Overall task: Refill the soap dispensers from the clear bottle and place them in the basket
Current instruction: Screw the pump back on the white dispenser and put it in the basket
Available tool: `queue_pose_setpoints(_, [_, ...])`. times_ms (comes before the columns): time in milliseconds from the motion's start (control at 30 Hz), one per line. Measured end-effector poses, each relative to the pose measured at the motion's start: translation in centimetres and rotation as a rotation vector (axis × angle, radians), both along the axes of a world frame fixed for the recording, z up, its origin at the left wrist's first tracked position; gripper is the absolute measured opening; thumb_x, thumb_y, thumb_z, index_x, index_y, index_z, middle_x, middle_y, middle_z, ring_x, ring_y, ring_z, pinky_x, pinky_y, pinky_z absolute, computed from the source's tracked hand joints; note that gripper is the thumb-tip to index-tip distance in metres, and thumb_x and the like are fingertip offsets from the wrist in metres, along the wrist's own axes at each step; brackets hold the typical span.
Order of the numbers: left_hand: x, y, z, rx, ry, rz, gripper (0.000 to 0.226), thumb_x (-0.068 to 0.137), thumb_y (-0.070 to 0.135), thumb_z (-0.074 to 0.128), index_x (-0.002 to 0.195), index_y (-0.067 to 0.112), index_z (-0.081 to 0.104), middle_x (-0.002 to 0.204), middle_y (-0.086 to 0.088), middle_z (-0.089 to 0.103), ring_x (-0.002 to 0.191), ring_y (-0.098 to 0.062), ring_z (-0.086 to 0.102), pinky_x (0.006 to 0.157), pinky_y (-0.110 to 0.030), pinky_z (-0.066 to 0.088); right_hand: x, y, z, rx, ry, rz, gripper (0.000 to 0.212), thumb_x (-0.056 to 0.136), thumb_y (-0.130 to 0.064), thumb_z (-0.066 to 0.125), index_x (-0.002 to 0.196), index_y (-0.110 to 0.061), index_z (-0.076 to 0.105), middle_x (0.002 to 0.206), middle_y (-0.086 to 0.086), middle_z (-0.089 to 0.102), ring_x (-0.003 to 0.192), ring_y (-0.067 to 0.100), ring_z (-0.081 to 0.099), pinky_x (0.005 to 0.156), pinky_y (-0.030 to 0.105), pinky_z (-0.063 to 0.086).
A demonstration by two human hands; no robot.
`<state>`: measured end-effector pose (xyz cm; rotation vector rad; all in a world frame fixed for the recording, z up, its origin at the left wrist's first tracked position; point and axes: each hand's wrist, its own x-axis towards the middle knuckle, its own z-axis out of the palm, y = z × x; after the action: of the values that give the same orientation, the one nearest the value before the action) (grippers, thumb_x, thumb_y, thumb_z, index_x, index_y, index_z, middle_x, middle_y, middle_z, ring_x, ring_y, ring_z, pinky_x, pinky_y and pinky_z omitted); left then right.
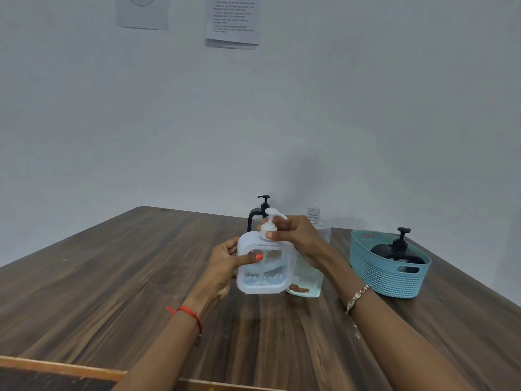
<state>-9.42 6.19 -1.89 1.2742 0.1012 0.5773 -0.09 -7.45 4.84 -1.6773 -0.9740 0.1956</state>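
The left hand (225, 263) wraps the white soap dispenser (265, 275), thumb pressed across its front, bracing the body so it cannot turn. The right hand's fingers (282, 235) pinch the pump collar (267, 232), probably to twist it; loosening or tightening cannot be told. The dispenser is held at mid-desk (112, 277), just in front of the uncapped clear bottle (306, 277), which is kept close for pouring. A black-pump dispenser (255, 218) waits behind. The teal basket (389, 277) to the right already holds a black dispenser (394, 249).
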Motion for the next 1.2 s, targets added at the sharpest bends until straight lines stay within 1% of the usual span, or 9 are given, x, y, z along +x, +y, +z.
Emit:
queue_pose_setpoints(233, [-0.1,-0.4,0.1,-0.004,0.005,-0.003,0.043,0.065,-0.006,0.075,0.104,0.007,0.063,0.093,-0.009,0.071,0.079,-0.022,0.071,0.063,-0.034,0.060,-1.9,1.2,-0.5,0.033,-0.180,-0.245,0.029,0.065,-0.027,0.083,0.082,-0.006,0.071,0.076,0.005,0.069,0.064,0.014,0.061,0.057,0.018,0.047])
queue_pose_setpoints(300, [-0.3,-0.3,0.0,-0.004,0.007,-0.002,0.042,0.065,-0.005,0.075,0.103,0.008,0.064,0.094,-0.008,0.071,0.079,-0.022,0.071,0.064,-0.034,0.059,-1.8,1.1,-0.3,0.006,-0.157,-0.191,0.027,0.069,-0.025,0.081,0.086,-0.007,0.071,0.079,0.002,0.070,0.069,0.014,0.064,0.061,0.014,0.049])
queue_pose_setpoints(367, [-0.5,-0.1,-0.1,-0.003,0.013,0.002,0.043,0.064,-0.005,0.075,0.104,0.008,0.063,0.094,-0.008,0.071,0.079,-0.022,0.071,0.065,-0.035,0.059,-1.2,0.6,0.0,-0.037,-0.086,-0.078,0.030,0.074,-0.019,0.076,0.101,-0.008,0.071,0.097,0.006,0.072,0.088,0.021,0.068,0.081,0.026,0.054])
queue_pose_setpoints(433, [-0.7,-0.1,-0.1,-0.010,0.010,0.003,0.043,0.064,-0.005,0.075,0.103,0.007,0.063,0.093,-0.009,0.071,0.077,-0.021,0.071,0.063,-0.034,0.059,-0.9,0.2,0.0,-0.045,-0.059,-0.019,0.033,0.076,-0.012,0.073,0.109,-0.007,0.069,0.106,0.009,0.071,0.094,0.020,0.067,0.088,0.030,0.053])
queue_pose_setpoints(633, [-0.8,-0.3,-0.1,-0.031,0.006,0.048,0.038,0.064,-0.007,0.075,0.097,0.009,0.064,0.093,-0.011,0.070,0.080,-0.025,0.070,0.060,-0.034,0.059,-2.2,1.2,-0.7,0.021,-0.103,-0.179,0.030,0.074,-0.013,0.076,0.103,-0.006,0.071,0.095,0.006,0.072,0.076,0.013,0.066,0.065,0.013,0.050])
queue_pose_setpoints(833, [-1.1,-0.8,-0.2,-0.012,0.029,0.101,0.035,0.065,-0.008,0.075,0.090,0.012,0.062,0.089,-0.008,0.070,0.074,-0.021,0.069,0.052,-0.027,0.057,-3.0,2.4,-1.9,0.069,-0.184,-0.336,0.025,0.071,-0.015,0.078,0.080,0.007,0.070,0.079,0.020,0.071,0.063,0.019,0.060,0.059,0.025,0.046])
queue_pose_setpoints(967, [-1.2,-0.7,-0.4,-0.022,0.044,0.101,0.036,0.065,-0.008,0.075,0.091,0.013,0.062,0.090,-0.009,0.069,0.077,-0.024,0.069,0.054,-0.028,0.058,-3.5,2.5,-2.2,0.066,-0.190,-0.361,0.026,0.073,-0.012,0.077,0.053,-0.006,0.061,0.053,0.002,0.056,0.047,0.008,0.048,0.044,0.008,0.035])
queue_pose_setpoints(1067, [-1.3,-0.9,-0.4,-0.002,0.050,0.122,0.037,0.066,-0.007,0.075,0.094,0.012,0.061,0.090,-0.007,0.069,0.077,-0.022,0.068,0.052,-0.025,0.057,-4.0,2.7,-2.5,0.083,-0.199,-0.401,0.023,0.074,-0.011,0.075,0.059,0.001,0.062,0.055,0.004,0.054,0.048,0.011,0.046,0.044,0.009,0.032])
queue_pose_setpoints(1200, [-1.4,-1.2,-0.3,-0.003,0.056,0.125,0.038,0.065,-0.009,0.075,0.094,0.011,0.061,0.088,-0.008,0.068,0.075,-0.023,0.068,0.050,-0.024,0.056,-4.4,2.8,-2.5,0.097,-0.222,-0.427,0.019,0.074,-0.012,0.075,0.062,-0.006,0.062,0.058,0.004,0.055,0.047,0.006,0.045,0.041,0.007,0.032])
